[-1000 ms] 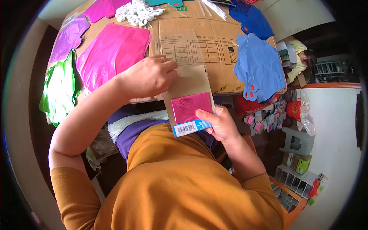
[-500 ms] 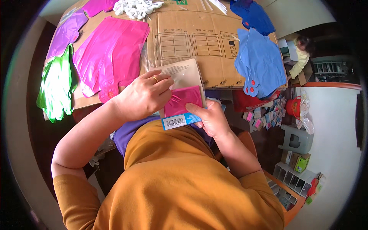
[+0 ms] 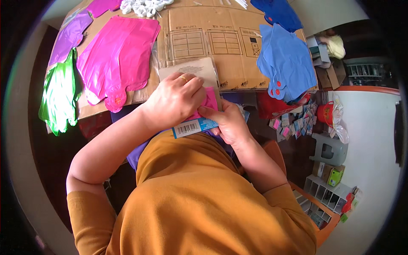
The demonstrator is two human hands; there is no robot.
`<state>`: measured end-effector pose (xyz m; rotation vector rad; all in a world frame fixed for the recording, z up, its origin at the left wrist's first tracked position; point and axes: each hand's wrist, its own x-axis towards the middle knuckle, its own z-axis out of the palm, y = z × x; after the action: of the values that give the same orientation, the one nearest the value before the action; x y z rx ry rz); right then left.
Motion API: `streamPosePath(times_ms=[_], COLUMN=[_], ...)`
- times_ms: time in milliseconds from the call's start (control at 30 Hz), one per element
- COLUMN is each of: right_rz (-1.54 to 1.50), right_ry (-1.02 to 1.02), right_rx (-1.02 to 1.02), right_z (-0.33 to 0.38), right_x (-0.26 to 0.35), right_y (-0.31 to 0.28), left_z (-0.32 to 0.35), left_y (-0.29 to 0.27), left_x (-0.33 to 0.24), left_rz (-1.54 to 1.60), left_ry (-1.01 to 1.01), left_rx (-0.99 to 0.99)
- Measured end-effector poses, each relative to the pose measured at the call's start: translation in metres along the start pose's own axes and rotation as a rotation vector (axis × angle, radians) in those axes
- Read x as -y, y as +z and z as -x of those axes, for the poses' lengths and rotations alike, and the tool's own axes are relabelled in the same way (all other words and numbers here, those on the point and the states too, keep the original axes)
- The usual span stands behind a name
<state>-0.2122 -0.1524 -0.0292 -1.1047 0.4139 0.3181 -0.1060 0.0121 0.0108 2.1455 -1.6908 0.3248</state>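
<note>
A flat card packet with a blue, barcoded lower end is held at the table's near edge, in front of my waist. My right hand grips its right side, thumb on top and fingers beneath. On the packet's face lies a folded pink foil balloon, partly covered by my hands. My left hand, wearing a ring, bends over it with curled fingers pressed together at the pink foil; the fingertips are hidden. Whether the foil sits inside a clear sleeve cannot be told.
Flat pink foil balloons, green ones, purple ones and light blue ones lie on the cardboard tabletop. White ribbon coils are at the back. Another person is at far right, beside boxes; a grey stool stands below.
My left hand has come down and right from the packet's upper left onto the pink foil, covering more of it. My right hand keeps its grip. The other person has bent over.
</note>
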Motion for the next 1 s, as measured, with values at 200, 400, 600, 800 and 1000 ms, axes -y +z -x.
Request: streamPosePath(times_ms=[200, 400, 600, 800, 1000], right_rz=[0.032, 0.075, 0.098, 0.452, 1.423], right_ry=[-0.025, -0.044, -0.064, -0.129, -0.911], right_rx=[-0.024, -0.048, -0.026, -0.079, -0.501], right_z=[-0.002, -0.003, -0.007, -0.001, 0.024], right_x=[0.005, 0.012, 0.010, 0.024, 0.024], right_y=[0.008, 0.007, 0.011, 0.014, 0.020], left_z=[0.012, 0.071, 0.067, 0.030, 0.033], left_y=[-0.013, -0.018, 0.010, 0.012, 0.015], left_x=[0.002, -0.032, -0.072, -0.071, -0.063], left_rz=[0.016, 0.557, 2.040, 2.009, 1.865], left_ry=[0.041, -0.618, -1.382, -1.493, -1.520], left_rx=[-0.052, -0.389, -0.563, -0.683, -0.686])
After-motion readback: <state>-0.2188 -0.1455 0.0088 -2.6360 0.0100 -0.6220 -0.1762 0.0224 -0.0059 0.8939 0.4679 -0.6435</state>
